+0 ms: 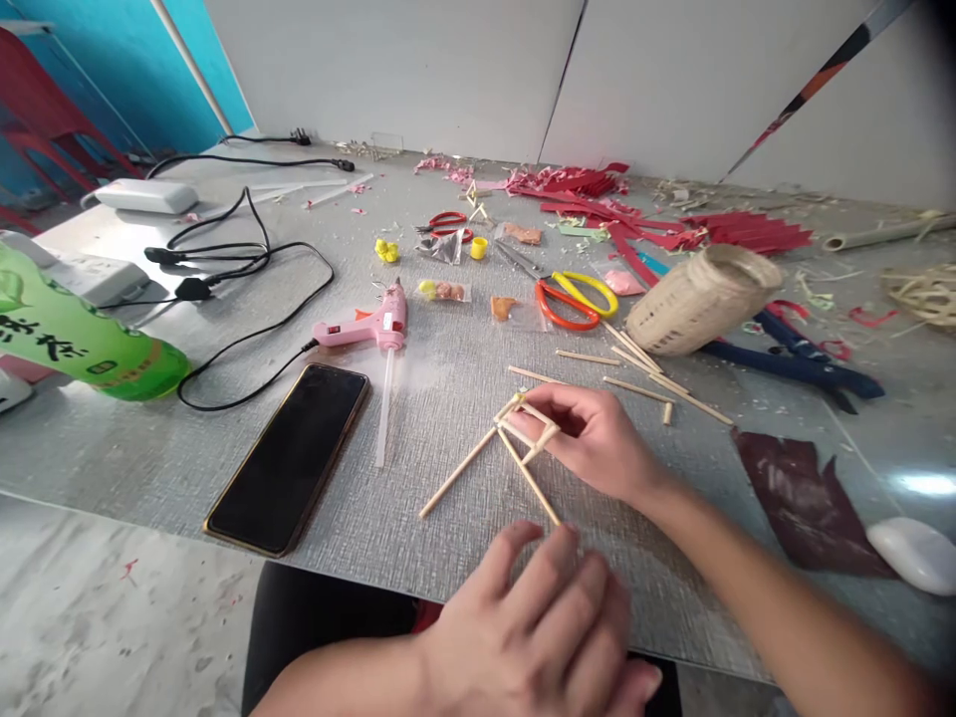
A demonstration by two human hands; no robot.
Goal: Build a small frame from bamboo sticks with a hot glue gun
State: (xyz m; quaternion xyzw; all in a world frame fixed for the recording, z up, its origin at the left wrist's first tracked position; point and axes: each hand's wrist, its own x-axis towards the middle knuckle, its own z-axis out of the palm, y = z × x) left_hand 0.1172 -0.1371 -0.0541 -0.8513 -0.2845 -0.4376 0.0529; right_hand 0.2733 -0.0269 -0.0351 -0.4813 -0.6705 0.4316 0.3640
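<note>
My right hand (pixel 594 438) pinches the top of a small frame of thin wooden sticks (pixel 515 443) that rests on the grey table (pixel 418 398). Two long legs of the frame splay toward me. My left hand (pixel 549 622) lies near the table's front edge, fingers curled together, its fingertips touching the end of one stick leg. Whether it grips the stick is unclear. Several loose sticks (pixel 634 373) lie just beyond my right hand.
A pink glue gun (pixel 369 324) and a black phone (pixel 291 453) lie to the left, beside black cables (pixel 239 259) and a green bottle (pixel 75 334). Scissors (pixel 575 299), a woven basket (pixel 702 299), red paper strips (pixel 672 224) and dark sandpaper (pixel 803 498) lie right.
</note>
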